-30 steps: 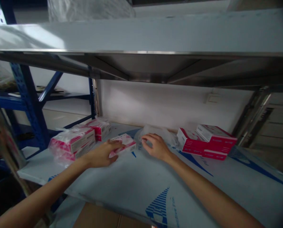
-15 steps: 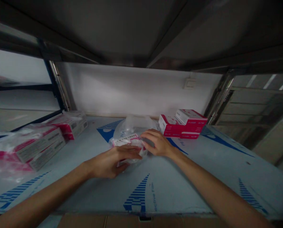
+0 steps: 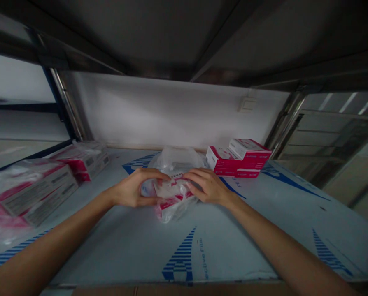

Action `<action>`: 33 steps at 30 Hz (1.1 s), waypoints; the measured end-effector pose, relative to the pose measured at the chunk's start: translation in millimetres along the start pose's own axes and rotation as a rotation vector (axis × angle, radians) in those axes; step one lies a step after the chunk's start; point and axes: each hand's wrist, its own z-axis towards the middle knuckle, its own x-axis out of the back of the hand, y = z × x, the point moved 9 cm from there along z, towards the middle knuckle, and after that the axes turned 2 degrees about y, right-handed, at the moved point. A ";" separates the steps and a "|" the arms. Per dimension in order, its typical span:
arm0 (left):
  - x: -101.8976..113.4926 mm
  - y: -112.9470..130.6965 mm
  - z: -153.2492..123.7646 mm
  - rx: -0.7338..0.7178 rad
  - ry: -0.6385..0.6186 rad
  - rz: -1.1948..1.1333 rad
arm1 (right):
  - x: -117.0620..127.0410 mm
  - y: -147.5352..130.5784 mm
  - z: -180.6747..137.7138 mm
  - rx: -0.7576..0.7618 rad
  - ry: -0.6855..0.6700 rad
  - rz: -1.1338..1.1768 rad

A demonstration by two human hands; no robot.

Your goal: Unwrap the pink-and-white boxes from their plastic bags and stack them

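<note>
A small pink-and-white box (image 3: 173, 192) in a clear plastic wrap (image 3: 168, 214) lies on the film-covered shelf in front of me. My left hand (image 3: 134, 188) is curved round its left end, with thumb and fingers on opposite edges. At the right end, my right hand (image 3: 206, 186) grips the box and wrap, fingers bent over the top. The fingers partly cover the box. Just behind it rests a crumpled clear plastic bag (image 3: 180, 158), whose contents I cannot make out.
Several pink-and-white boxes (image 3: 222, 160) are stacked at the back right. Larger plastic-wrapped packs of boxes (image 3: 45, 193) lie along the left side. A dark upper shelf (image 3: 159, 37) hangs low overhead. Metal posts (image 3: 68, 102) stand at the sides, and a white wall (image 3: 171, 111) closes the back.
My left hand has moved from over the top of the wrapped box to its left end. More of the box's face and pink edge now shows. My right hand stays nearly in place.
</note>
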 end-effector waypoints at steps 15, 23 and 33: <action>11.6 -11.6 2.2 0.094 0.151 -0.246 | -25.8 3.3 -1.5 -0.071 -0.217 0.404; 4.7 11.8 1.9 0.035 0.090 -0.084 | -16.9 -3.6 3.6 -0.098 -0.184 0.516; 0.7 27.2 5.9 -0.023 0.047 -0.275 | -6.6 -5.3 6.4 -0.193 -0.271 0.907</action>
